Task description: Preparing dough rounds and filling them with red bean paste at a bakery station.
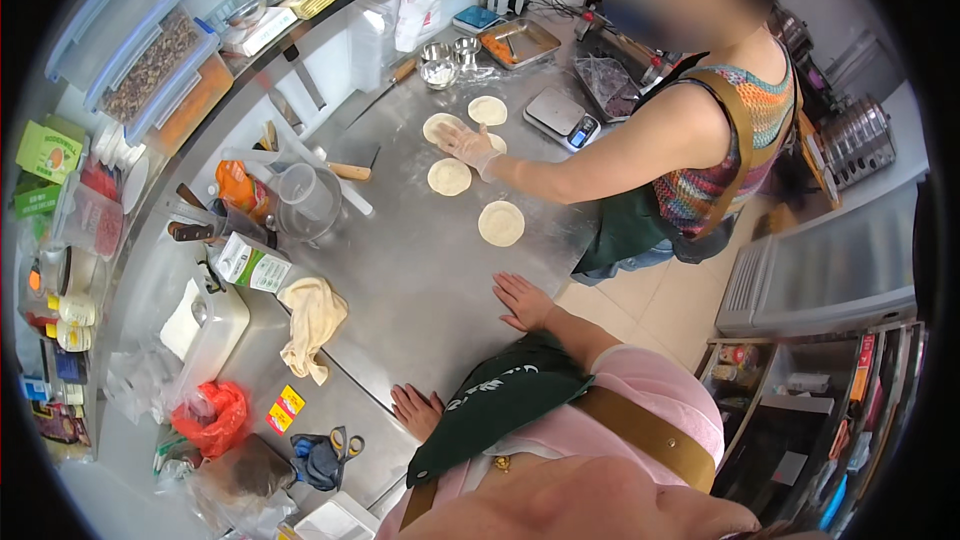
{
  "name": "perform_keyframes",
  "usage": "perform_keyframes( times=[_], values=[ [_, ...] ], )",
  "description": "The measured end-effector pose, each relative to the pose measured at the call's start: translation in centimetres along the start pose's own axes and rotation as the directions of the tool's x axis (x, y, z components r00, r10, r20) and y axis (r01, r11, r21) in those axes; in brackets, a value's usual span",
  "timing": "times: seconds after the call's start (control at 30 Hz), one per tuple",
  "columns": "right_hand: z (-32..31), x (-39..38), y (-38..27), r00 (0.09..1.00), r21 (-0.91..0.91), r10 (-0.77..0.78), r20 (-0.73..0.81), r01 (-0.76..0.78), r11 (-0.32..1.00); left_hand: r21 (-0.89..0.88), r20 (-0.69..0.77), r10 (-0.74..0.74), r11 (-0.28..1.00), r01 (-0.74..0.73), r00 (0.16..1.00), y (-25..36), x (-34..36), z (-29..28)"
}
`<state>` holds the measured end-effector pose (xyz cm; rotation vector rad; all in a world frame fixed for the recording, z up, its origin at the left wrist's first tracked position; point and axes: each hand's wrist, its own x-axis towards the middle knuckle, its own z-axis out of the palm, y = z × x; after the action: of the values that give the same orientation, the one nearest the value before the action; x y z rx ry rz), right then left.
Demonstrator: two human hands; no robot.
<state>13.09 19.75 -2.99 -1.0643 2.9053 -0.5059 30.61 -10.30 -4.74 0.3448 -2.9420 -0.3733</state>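
Note:
My right hand [522,301] lies flat, fingers spread, on the steel counter [420,270] near its front edge. My left hand [417,410] rests palm down at the counter's edge, partly hidden by my dark green apron. Both hold nothing. Several flat round dough discs lie further along the counter, the nearest dough disc [501,223] a short way beyond my right hand. Another person in a colourful knit top and apron stands at the right, pressing a gloved hand [467,146] on one disc.
A yellow cloth [314,323] lies left of my hands. Further left are a carton [252,264], a clear measuring jug [305,202], a bench scraper [352,161], a red bag [212,416] and scissors [343,445]. A scale [563,117], small metal bowls and a tray stand beyond the dough. Shelves with tubs run along the left.

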Motion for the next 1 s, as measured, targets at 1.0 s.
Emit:
perform_keyframes(
  times=[1.0],
  values=[
    [0.1,-0.3,-0.3,0.999,-0.021,-0.006,-0.034,0.005,1.0,-0.041,-0.051,0.021,0.999,-0.023,0.998,-1.0,-0.2,1.4]
  ],
)
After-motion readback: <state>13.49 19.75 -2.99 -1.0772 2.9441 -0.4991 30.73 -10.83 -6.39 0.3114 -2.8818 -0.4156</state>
